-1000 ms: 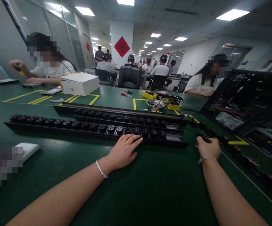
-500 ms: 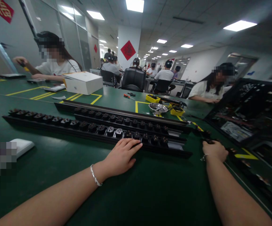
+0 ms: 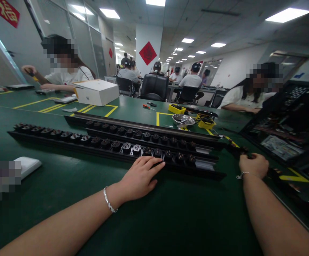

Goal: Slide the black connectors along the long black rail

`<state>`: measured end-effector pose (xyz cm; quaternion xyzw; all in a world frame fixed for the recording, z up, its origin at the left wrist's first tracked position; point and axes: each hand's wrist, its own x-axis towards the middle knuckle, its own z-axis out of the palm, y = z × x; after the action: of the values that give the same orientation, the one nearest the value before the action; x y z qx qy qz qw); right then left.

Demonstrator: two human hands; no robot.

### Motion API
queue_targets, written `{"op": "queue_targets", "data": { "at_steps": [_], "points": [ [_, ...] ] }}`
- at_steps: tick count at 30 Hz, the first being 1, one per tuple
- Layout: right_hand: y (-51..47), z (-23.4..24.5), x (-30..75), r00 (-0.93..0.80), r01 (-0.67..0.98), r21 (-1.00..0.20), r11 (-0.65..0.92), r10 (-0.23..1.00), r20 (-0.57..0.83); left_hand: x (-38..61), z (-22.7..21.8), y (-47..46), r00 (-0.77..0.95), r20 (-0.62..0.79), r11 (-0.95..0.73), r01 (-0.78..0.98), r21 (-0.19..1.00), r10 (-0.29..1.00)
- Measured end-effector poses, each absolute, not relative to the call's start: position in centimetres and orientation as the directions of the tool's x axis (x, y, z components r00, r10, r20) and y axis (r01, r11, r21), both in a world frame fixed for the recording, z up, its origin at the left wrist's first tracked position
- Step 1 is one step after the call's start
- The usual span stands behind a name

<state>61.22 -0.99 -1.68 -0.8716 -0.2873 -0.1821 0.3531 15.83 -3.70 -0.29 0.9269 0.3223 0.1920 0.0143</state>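
Note:
Three long black socket strips lie side by side across the green table; the nearest strip [image 3: 95,147] carries a row of black sockets. My left hand [image 3: 141,176] rests flat with fingers stretched, fingertips touching that strip's near edge. My right hand [image 3: 252,164] is closed around the end of another black strip [image 3: 288,179] that runs back towards me along the right side. Both wrists wear thin bracelets.
A white box [image 3: 97,92] stands at the back left, a metal bowl [image 3: 183,120] and yellow trays [image 3: 177,108] behind the strips. A black open chassis [image 3: 285,124] fills the right. A white pad [image 3: 27,166] lies near left. Several people sit around the tables.
My right hand has slid right and slightly away along the strip it grips. My left hand stays on the near strip. The camera has shifted a little.

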Motion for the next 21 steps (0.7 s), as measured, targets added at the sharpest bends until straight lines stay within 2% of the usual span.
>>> {"op": "queue_targets", "data": {
  "at_steps": [6, 10, 13, 15, 18, 21],
  "points": [
    [-2.8, 0.1, 58.3, 0.791, 0.603, -0.604, -0.521, 0.292, 0.537, 15.8, -0.3, -3.6, 0.716, 0.362, -0.797, 0.583, 0.158, 0.596],
    [-4.6, 1.9, 53.2, 0.699, 0.709, -0.596, -0.376, 0.263, 0.666, 15.8, -0.3, -3.6, 0.715, 0.366, -0.797, 0.583, 0.158, 0.596],
    [-5.9, 2.2, 48.1, 0.543, 0.836, -0.514, -0.193, 0.426, 0.723, 15.8, -0.4, -3.6, 0.723, 0.368, -0.805, 0.574, 0.152, 0.585],
    [-6.5, 1.7, 44.7, 0.457, 0.859, -0.502, -0.102, 0.595, 0.661, 15.8, -0.5, -3.5, 0.725, 0.372, -0.808, 0.57, 0.148, 0.579],
    [-6.7, 0.7, 40.9, 0.366, 0.85, -0.523, -0.068, 0.79, 0.492, 15.8, -0.6, -3.5, 0.719, 0.386, -0.808, 0.571, 0.145, 0.578],
    [-6.3, 0.0, 39.3, 0.319, 0.89, -0.442, -0.112, 0.846, 0.428, 15.9, -0.7, -3.4, 0.716, 0.397, -0.81, 0.568, 0.145, 0.574]
  ]
}}
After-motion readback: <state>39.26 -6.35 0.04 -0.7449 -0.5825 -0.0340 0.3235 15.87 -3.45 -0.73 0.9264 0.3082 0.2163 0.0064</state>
